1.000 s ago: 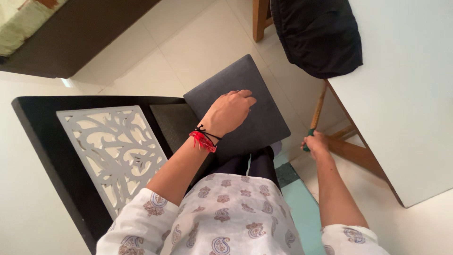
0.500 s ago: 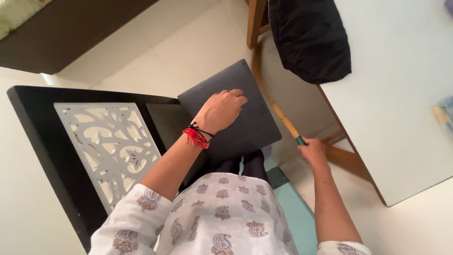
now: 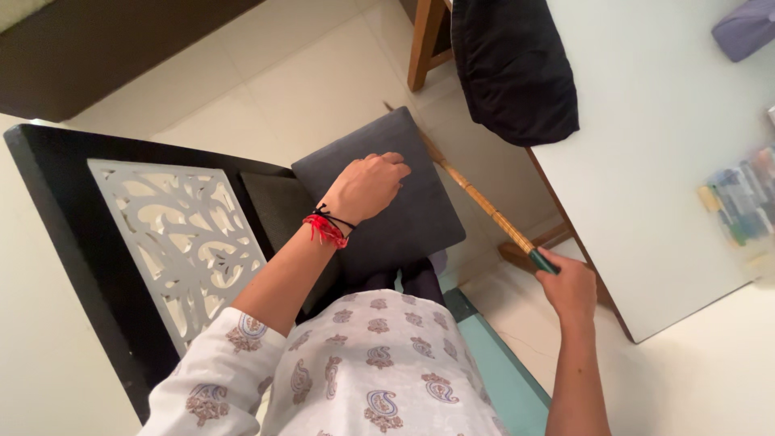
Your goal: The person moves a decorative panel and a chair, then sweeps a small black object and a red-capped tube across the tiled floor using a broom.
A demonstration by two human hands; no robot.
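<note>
My left hand rests palm down on a dark grey flat pad lying on my lap; a red and black thread band circles that wrist. My right hand is closed around the green-capped end of a long thin wooden stick. The stick slants up and to the left, past the pad's right edge, with its far tip over the floor tiles.
A white table with wooden legs stands at right, a black cloth draped over its edge. A clear box with coloured things sits on it. At left is a black chair with a white carved panel.
My right hand has risen with the stick, swinging it from near the table leg to a slant beside the pad. The view has shifted right. The left hand stays on the pad.
</note>
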